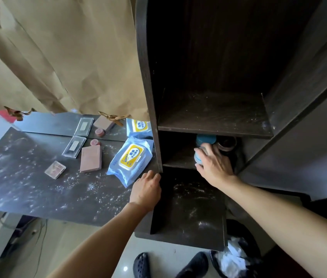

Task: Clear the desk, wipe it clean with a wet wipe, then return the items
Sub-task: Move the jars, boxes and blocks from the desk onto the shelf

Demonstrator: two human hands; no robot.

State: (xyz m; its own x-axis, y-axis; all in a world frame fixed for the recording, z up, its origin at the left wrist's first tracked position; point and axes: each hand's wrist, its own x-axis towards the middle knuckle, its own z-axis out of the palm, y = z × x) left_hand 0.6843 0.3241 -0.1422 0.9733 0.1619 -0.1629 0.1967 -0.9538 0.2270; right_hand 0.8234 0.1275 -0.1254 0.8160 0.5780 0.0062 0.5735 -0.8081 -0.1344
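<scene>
Your dusty dark desk [28,187] carries a wipes pack [130,159], a pink box [90,158] and clear cases [74,146], beside a shelf unit [215,121]. Your left hand [145,190] rests loose-fingered at its upright. Your right hand [213,167] grips a blue-capped bottle [204,140] in the low compartment.

Dark wood shelf unit [215,125] on rt, boards dusty. Dark surface [28,187] w/ white specks to its left, creased brown paper [68,57] hanging behind. Pale glossy floor [164,251] below; grey wall [309,157] far rt.
</scene>
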